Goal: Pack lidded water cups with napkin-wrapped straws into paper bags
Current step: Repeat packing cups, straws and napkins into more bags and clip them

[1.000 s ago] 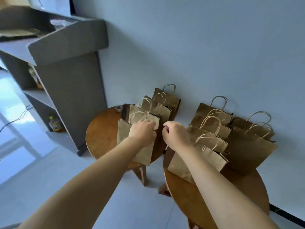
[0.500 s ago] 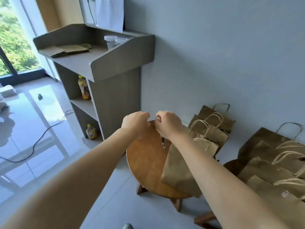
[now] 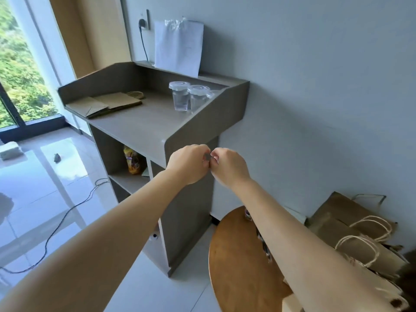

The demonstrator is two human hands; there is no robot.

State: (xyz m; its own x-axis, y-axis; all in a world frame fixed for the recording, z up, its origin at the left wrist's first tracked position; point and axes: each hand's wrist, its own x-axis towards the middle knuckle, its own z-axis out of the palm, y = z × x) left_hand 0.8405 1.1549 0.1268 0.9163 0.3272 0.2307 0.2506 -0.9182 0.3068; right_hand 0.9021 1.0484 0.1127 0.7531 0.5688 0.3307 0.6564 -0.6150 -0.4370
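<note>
Two clear lidded water cups [image 3: 180, 96] [image 3: 197, 99] stand on the grey counter [image 3: 139, 124], with a third partly hidden behind its side wall. Flat folded brown paper bags [image 3: 105, 104] lie at the counter's left end. Upright brown paper bags [image 3: 351, 226] with twine handles stand at the lower right. My left hand [image 3: 189, 163] and my right hand [image 3: 227, 167] hover together in front of the counter's near corner. Their fingers are curled and the fingertips meet. I see nothing plainly held in either.
A round wooden table [image 3: 234, 266] sits under my right forearm, with a small tape roll [image 3: 247, 214] on it. A white paper pack [image 3: 177, 48] leans on the wall behind the counter. A bottle [image 3: 132, 161] stands on the shelf below. A cable [image 3: 67, 217] crosses the floor.
Both hands left the bags on the round tables and rose leftward to the counter's corner. The view swung left and up, bringing the counter top and cups into sight.
</note>
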